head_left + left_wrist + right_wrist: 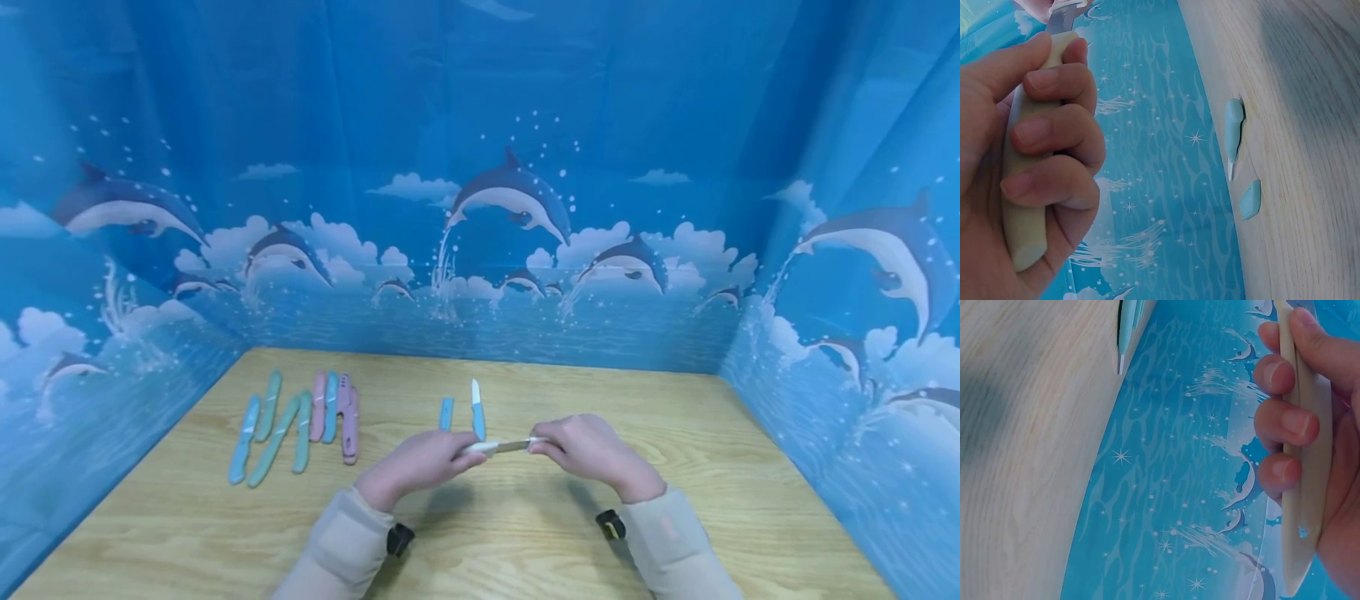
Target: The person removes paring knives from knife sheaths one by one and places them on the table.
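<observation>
My left hand point(427, 460) grips the cream handle point(1025, 212) of a small knife. Around a matching cream sheath point(1309, 462) curl the fingers of my right hand point(588, 450). Between the hands, over the table, a stretch of the knife's blade point(513, 447) shows, its tip end hidden at the sheath's mouth. Just beyond lies a blue-handled knife point(478, 417), bare blade pointing away from me. A short blue sheath point(447, 413) lies to its left, apart from it.
On the left of the wooden table point(675, 433) lie several sheathed knives in blue, green and pink, among them a green one point(273, 442). Next to them is a pink peeler-like tool point(349, 425). A blue dolphin-print curtain point(450, 100) encloses the table's back and sides.
</observation>
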The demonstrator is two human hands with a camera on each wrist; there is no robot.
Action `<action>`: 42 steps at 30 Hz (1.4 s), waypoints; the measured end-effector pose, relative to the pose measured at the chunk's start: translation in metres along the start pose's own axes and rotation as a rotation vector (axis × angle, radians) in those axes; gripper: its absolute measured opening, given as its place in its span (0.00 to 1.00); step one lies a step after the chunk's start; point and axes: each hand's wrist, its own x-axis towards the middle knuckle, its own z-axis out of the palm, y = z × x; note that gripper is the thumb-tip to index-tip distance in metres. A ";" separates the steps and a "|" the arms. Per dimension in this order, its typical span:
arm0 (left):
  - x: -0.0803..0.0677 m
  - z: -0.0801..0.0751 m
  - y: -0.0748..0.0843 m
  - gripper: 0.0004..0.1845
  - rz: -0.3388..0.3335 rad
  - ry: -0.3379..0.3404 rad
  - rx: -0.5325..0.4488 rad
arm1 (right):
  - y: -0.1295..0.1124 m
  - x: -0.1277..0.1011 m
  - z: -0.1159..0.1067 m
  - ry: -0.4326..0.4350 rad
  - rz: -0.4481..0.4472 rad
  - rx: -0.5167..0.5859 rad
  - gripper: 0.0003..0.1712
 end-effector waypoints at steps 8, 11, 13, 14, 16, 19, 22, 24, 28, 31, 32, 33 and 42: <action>0.001 0.000 -0.002 0.13 0.005 0.002 0.009 | 0.000 0.001 -0.001 -0.010 0.005 0.014 0.10; 0.001 0.001 -0.001 0.13 0.018 0.004 0.012 | 0.000 0.000 -0.003 -0.018 0.014 0.020 0.10; 0.001 0.001 -0.001 0.13 0.023 0.006 0.009 | 0.000 -0.001 -0.004 -0.022 0.017 0.023 0.09; 0.001 0.001 -0.001 0.13 0.024 0.006 0.007 | 0.000 -0.001 -0.004 -0.023 0.016 0.024 0.09; 0.001 0.001 0.000 0.13 0.025 0.008 0.012 | 0.000 -0.001 -0.005 -0.023 0.016 0.024 0.09; 0.001 0.001 0.000 0.13 0.018 0.007 0.018 | 0.000 -0.001 -0.005 -0.025 0.015 0.019 0.08; 0.001 0.001 0.000 0.14 0.014 0.002 0.022 | 0.000 -0.001 -0.005 -0.031 0.021 0.022 0.08; 0.002 0.001 0.000 0.15 0.014 -0.001 0.020 | 0.001 -0.001 -0.004 -0.036 0.023 0.029 0.08; 0.002 0.001 0.000 0.15 0.015 -0.004 0.014 | 0.002 -0.002 -0.004 -0.035 0.023 0.031 0.08; 0.001 0.000 0.000 0.14 0.009 0.000 0.022 | 0.003 -0.003 -0.004 -0.020 0.023 0.020 0.08; 0.001 0.000 0.000 0.14 0.007 0.001 0.025 | 0.004 -0.003 -0.004 -0.015 0.022 0.017 0.08; 0.001 0.000 -0.001 0.13 0.004 0.002 0.028 | 0.004 -0.003 -0.004 -0.011 0.021 0.013 0.07; 0.002 0.000 -0.001 0.13 -0.018 -0.010 0.023 | 0.004 -0.003 -0.005 -0.015 0.023 0.007 0.07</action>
